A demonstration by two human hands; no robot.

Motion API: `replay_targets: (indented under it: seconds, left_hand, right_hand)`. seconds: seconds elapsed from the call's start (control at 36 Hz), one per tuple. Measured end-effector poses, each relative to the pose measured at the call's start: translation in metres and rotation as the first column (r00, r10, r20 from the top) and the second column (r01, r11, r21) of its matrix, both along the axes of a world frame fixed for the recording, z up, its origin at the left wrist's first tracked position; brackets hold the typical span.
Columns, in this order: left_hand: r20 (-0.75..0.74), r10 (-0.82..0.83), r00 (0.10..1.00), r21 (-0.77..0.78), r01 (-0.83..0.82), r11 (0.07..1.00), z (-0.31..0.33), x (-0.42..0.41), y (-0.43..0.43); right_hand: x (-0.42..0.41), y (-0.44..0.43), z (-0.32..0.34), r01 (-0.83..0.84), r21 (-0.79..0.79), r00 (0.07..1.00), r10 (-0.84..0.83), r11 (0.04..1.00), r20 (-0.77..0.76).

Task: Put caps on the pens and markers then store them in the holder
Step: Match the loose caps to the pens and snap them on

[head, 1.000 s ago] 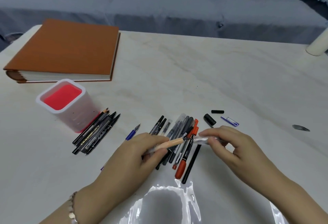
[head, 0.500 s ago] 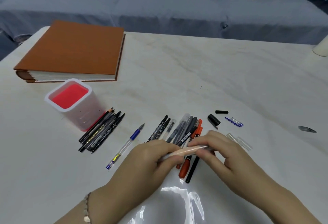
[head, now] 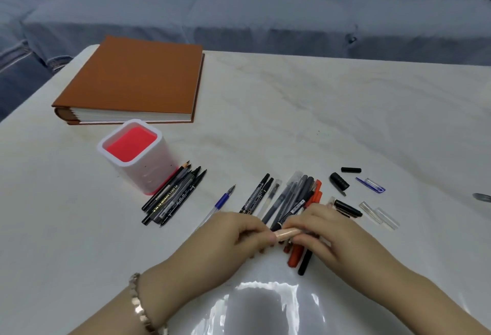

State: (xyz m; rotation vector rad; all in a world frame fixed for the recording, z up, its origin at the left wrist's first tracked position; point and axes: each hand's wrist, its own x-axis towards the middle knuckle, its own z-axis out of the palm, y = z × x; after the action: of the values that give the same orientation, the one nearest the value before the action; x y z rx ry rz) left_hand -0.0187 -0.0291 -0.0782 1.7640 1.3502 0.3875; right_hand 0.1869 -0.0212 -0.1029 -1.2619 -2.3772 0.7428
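Near the front edge of a pale marble-look table (head: 345, 109), two bare hands closed together on one peach-coloured pen (head: 288, 233), held roughly level just above the tabletop. Left hand (head: 239, 233) with fingers curled round the pen's left end, a beaded bracelet (head: 138, 305) on that wrist. Right hand (head: 318, 231) pinching the right end between thumb and fingertips, with that end covered, so capped or bare impossible to tell. Beneath and behind the hands, a fanned row of black and grey pens (head: 287, 199), with an orange marker (head: 295, 255) poking out toward the front edge. Just left of the row, a blue ballpoint (head: 221, 200) lying alone, tip bare. Toward the left edge, a white pen holder (head: 138, 154) with a red inside, upright; against its right side, a bundle of black pens (head: 172, 196) with bare tips. Right of the row, loose on the table: a small black cap (head: 350, 169), a larger black cap (head: 339, 181), a blue-clipped clear cap (head: 372, 184), two clear caps (head: 380, 215) side by side. At the far left corner, an orange-brown album (head: 132, 79). Beyond the far edge, a grey-blue sofa (head: 265, 16).
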Motion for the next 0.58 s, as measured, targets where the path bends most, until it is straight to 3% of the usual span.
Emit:
replay_targets:
  seconds: [0.11,0.17,0.31,0.42,0.58]
  left_hand:
    - [-0.331,0.214,0.919,0.357,-0.088,0.93,-0.021,-0.028,0.003]
    - [-0.396,0.306,0.866,0.453,-0.105,0.885,-0.033,-0.048,0.007]
    - [-0.504,0.422,0.754,0.438,-0.197,0.877,-0.054,-0.073,0.016]
    - [-0.526,0.414,0.743,0.409,-0.205,0.889,-0.061,-0.072,0.019]
    - [-0.584,0.367,0.724,0.376,-0.159,0.913,-0.062,-0.067,0.031]
  right_hand:
    - [0.003,0.013,-0.012,0.078,0.09,0.996,-0.081,0.993,0.032]
    - [0.005,0.022,-0.015,0.113,0.109,0.993,-0.117,0.988,0.033]
    - [0.003,0.042,-0.016,0.161,0.106,0.979,-0.172,0.981,0.107]
    - [0.0,0.045,-0.017,0.156,0.064,0.965,-0.166,0.986,0.204]
    - [0.015,0.027,-0.024,0.227,0.067,0.945,-0.236,0.972,0.227]
